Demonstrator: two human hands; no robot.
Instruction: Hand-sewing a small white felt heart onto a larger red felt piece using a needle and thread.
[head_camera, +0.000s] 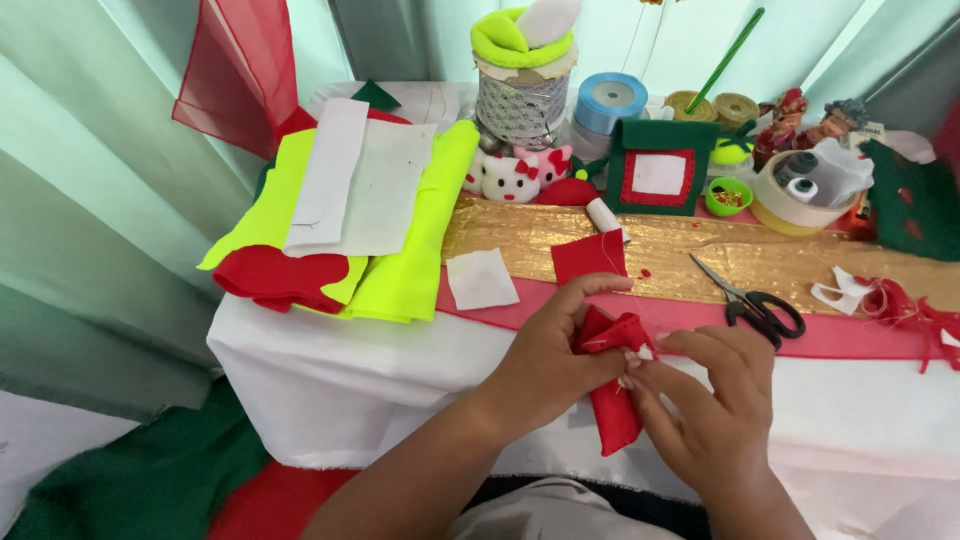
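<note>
Red felt piece (612, 400), folded and hanging down over the table's front edge, sits pinched between both hands. Left hand (550, 365) closes around its upper part, thumb and fingers wrapped over the fold; right hand (715, 400) grips it from the other side, fingertips pressed at the top where a small white scrap shows. Just beyond the hands lies a red felt square (588, 257) on a gold cloth strip (700, 255), with a white felt square (480, 279) to its left and black-handled scissors (760, 305) to its right. Farther left rests a stack of neon-yellow, white and red felt sheets (350, 220). At the back stand a green and red felt frame (658, 170), a blue ribbon spool (610, 100) and small plush cats (515, 175). White cloth covers the table (350, 380).
</note>
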